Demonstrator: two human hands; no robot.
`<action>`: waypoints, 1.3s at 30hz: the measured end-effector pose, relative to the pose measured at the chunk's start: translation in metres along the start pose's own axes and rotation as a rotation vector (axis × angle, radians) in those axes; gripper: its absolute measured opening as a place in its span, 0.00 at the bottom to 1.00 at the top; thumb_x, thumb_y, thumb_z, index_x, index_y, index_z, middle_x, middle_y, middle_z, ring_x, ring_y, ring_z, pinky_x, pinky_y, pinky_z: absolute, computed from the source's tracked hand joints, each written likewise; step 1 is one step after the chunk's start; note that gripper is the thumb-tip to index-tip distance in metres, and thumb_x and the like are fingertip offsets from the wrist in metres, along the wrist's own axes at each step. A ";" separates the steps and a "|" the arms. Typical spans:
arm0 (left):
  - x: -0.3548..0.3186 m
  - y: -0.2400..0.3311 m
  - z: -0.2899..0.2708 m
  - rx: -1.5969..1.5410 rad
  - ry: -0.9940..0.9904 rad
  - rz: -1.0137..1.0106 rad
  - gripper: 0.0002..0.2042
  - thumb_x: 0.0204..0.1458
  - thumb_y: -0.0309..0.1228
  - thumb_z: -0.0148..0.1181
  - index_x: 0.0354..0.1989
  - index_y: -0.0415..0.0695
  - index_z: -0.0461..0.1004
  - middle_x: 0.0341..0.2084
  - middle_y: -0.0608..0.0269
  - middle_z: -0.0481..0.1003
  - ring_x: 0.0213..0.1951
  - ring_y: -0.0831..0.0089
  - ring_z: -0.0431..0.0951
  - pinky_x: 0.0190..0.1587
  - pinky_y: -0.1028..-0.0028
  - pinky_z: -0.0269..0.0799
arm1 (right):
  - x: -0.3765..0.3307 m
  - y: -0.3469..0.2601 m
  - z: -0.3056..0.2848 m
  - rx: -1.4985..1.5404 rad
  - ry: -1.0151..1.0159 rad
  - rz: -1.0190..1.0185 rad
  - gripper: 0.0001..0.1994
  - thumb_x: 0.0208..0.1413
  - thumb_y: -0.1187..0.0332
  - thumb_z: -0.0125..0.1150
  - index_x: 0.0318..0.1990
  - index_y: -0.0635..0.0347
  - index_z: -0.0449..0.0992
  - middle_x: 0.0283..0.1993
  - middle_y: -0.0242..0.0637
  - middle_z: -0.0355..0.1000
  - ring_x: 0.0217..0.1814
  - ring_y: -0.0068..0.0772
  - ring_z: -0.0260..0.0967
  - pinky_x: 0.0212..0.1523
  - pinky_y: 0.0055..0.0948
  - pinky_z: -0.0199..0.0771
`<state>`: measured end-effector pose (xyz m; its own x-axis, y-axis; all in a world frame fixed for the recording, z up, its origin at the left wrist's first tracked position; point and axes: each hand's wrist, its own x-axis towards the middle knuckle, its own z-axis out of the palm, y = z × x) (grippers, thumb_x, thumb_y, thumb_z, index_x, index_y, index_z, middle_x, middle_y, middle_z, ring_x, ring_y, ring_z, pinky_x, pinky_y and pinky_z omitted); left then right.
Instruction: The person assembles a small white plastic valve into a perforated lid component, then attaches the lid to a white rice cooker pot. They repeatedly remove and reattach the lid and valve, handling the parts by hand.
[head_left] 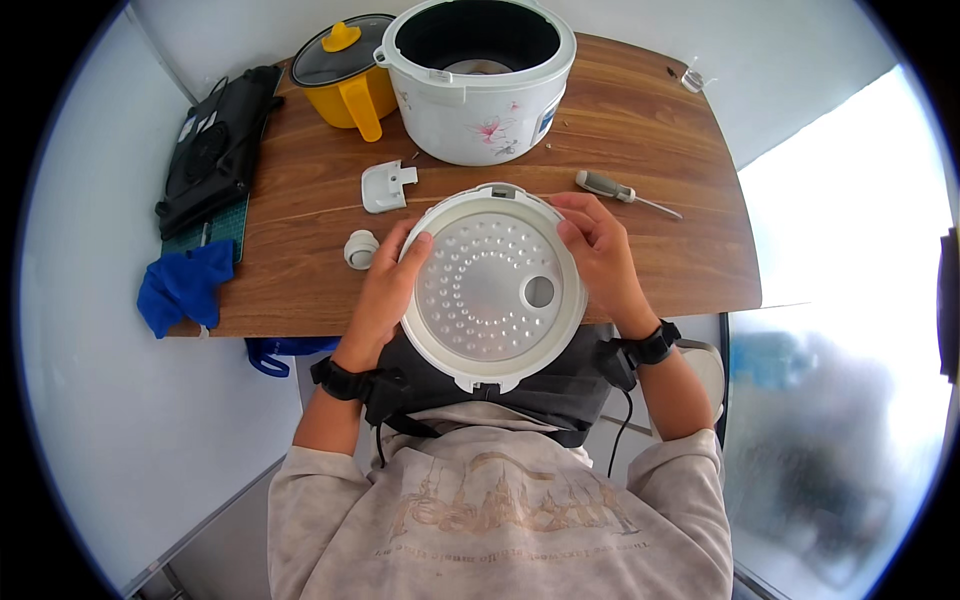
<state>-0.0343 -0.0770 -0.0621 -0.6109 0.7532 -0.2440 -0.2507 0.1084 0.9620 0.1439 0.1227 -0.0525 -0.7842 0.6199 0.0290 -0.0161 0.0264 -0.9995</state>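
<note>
Pale walls close in around a curved wooden table (pixel 690 150), and at its far side a white cooker (pixel 480 120) with a flower print stands open beside a yellow pot (pixel 350 95) that has its own glass lid on. The cooker's lid (pixel 490 285) is off and in hand, over the table's near edge and the lap, its underside turned up so that the dimpled metal plate (pixel 470 270) and the round hole in it face the wearer. At the left rim, the left hand (pixel 390 280) grips it, thumb over the face and fingers around the edge. At the upper right rim, the right hand (pixel 603 250) is curled with thumb and forefinger drawn close; the fingertips are partly hidden, so I cannot tell whether they pinch the rim or some small part. As for progress, separation looks partly done: a white cover (pixel 386 188) and a round white cap (pixel 361 250) lie loose to the left, while the plate is still seated in the lid. A screwdriver (pixel 622 193) lies to the right, out of either hand, and tiny bits near the cooker may be screws. Farther left, a black device (pixel 215 150) lies partly on a green mat (pixel 230 225), with a blue cloth (pixel 185 285) draped at the corner.
</note>
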 end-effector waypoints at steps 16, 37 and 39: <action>0.006 -0.008 -0.001 0.242 0.064 0.191 0.15 0.65 0.44 0.55 0.46 0.42 0.71 0.35 0.72 0.72 0.37 0.85 0.67 0.41 0.82 0.66 | -0.012 -0.012 0.011 -0.449 0.068 -0.089 0.14 0.68 0.65 0.52 0.55 0.62 0.74 0.41 0.52 0.78 0.38 0.46 0.78 0.41 0.34 0.75; -0.003 0.000 0.006 0.377 0.069 0.369 0.17 0.70 0.41 0.43 0.48 0.38 0.70 0.34 0.62 0.72 0.37 0.76 0.69 0.45 0.75 0.67 | -0.018 -0.007 0.017 -0.497 0.165 -0.276 0.12 0.66 0.71 0.52 0.54 0.60 0.74 0.39 0.50 0.77 0.36 0.48 0.76 0.40 0.33 0.74; -0.002 0.000 0.009 0.404 0.094 0.388 0.17 0.70 0.41 0.43 0.47 0.38 0.69 0.33 0.60 0.72 0.36 0.74 0.69 0.43 0.75 0.67 | -0.017 -0.007 0.018 -0.511 0.179 -0.240 0.12 0.66 0.71 0.52 0.53 0.60 0.75 0.37 0.49 0.77 0.35 0.48 0.76 0.39 0.34 0.74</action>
<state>-0.0260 -0.0724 -0.0602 -0.6695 0.7285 0.1448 0.3018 0.0887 0.9492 0.1457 0.0977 -0.0465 -0.6780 0.6714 0.2993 0.1560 0.5293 -0.8340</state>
